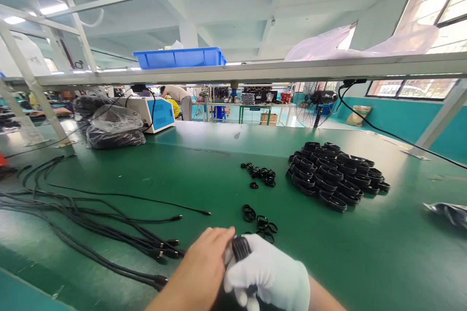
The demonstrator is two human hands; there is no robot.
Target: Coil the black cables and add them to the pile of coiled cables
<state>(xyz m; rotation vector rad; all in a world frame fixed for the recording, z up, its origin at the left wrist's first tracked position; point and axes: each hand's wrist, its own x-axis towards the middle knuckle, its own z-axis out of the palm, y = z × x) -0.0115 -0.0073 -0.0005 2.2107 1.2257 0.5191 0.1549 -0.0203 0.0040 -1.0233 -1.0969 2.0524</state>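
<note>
My right hand (270, 269), in a white glove, is closed round a coiled black cable (241, 249) at the front of the table. Bare and pressed against the coil's left side, my left hand (206, 265) has its fingers bent round it, partly hidden behind the glove. Just beyond the hands lie several small black rings (261, 223), with a further cluster of such rings (260, 173) behind them. Loose black cables (120, 233) with metal plug ends stretch in from the left and end beside my left hand.
A heap of coiled black cables (332, 172) sits on the green table (204, 155) at the right. Plastic bags (116, 129) and a blue-white machine (155, 112) stand back left. Overhead, a shelf (255, 72) carries a blue tray (180, 58). A small bag (448, 213) lies far right.
</note>
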